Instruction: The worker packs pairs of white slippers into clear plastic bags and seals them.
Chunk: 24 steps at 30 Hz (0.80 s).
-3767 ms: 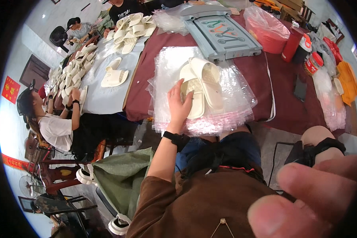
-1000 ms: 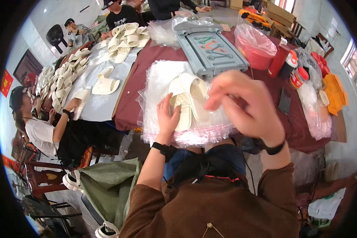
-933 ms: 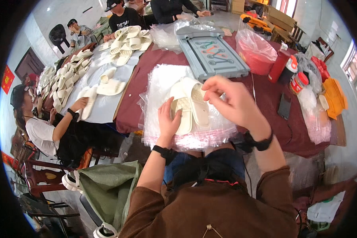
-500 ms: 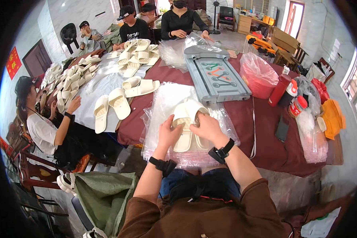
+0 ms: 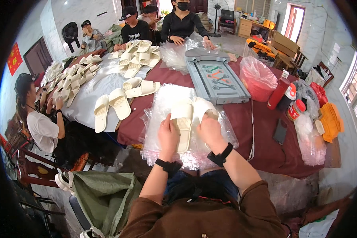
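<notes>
Two cream slippers lie before me on a stack of clear plastic bags [image 5: 151, 143]. My left hand [image 5: 168, 138] is closed on the outer edge of the left slipper [image 5: 182, 110], with its thumb beside the strap. With bent fingers my right hand [image 5: 211, 131] grips the right slipper [image 5: 204, 104] at the opening of its strap, covering much of that slipper's sole. The toes point away from me, and the right slipper is tilted slightly outward. A narrow gap shows between the two.
Loose slippers [image 5: 119, 104] lie left of the bags, with a larger pile [image 5: 73, 81] beyond. A grey plastic folding board [image 5: 216, 77] stands ahead. To the right are a pink bag-lined bucket [image 5: 258, 81], a red bottle [image 5: 279, 93], a jar [image 5: 296, 110] and a phone [image 5: 280, 132]. Co-workers sit around the table.
My right hand has turned and shifted right with the right slipper, so the pair stands slightly farther apart. The co-worker at the left has drawn a raised hand back toward the slipper pile.
</notes>
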{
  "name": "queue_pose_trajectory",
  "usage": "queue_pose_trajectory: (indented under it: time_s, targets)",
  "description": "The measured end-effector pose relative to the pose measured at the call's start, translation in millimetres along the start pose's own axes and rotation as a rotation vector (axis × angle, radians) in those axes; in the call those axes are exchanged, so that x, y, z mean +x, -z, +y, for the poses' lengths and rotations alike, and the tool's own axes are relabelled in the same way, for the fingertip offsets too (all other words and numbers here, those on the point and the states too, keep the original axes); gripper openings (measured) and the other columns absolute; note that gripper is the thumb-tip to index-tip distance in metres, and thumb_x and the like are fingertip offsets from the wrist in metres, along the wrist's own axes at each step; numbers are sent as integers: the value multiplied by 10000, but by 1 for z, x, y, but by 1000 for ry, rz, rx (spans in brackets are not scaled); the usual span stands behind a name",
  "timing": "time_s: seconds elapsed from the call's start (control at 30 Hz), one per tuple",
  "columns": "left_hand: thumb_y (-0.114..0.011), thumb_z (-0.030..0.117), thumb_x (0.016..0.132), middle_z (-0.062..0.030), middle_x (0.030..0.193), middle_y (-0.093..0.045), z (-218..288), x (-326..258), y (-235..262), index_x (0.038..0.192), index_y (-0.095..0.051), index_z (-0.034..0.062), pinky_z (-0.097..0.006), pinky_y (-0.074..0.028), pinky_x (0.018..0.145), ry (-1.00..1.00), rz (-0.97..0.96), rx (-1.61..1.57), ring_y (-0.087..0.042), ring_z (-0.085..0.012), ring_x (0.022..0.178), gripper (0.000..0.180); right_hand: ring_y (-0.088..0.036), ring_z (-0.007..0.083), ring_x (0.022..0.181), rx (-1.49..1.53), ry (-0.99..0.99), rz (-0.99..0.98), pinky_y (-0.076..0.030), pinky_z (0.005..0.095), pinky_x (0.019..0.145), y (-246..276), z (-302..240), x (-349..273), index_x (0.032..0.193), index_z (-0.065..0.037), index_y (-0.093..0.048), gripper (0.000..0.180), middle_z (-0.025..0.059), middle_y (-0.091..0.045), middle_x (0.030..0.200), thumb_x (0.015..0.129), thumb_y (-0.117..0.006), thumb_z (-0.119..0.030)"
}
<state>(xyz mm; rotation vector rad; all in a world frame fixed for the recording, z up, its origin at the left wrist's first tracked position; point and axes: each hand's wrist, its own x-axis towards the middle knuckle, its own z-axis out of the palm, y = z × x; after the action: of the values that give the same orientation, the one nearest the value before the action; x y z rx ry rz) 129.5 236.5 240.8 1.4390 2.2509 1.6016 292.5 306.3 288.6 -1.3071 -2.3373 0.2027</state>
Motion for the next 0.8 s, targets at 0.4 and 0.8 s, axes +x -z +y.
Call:
queue_pose_trajectory:
  time_s: [0.4, 0.8]
  targets:
    - [-555, 161, 967, -289, 1347, -537, -3, -18, 12, 1428, -447, -10, -427, -458, 998, -99, -251, -67, -565, -423, 1179, 503, -689, 386, 761, 31, 89, 78, -544, 481, 677, -45, 7, 18, 877, 19, -652, 433, 218, -693, 814, 939, -586, -405]
    - [-722, 284, 834, -183, 1481, -471, 14, -28, 86, 1366, -565, 137, -548, -351, 1120, -506, -581, 406, -415, -416, 1375, 574, -507, 171, 617, 772, -260, 374, -410, 388, 584, 36, 93, -67, 762, 89, -596, 414, 131, -557, 640, 979, -601, -263]
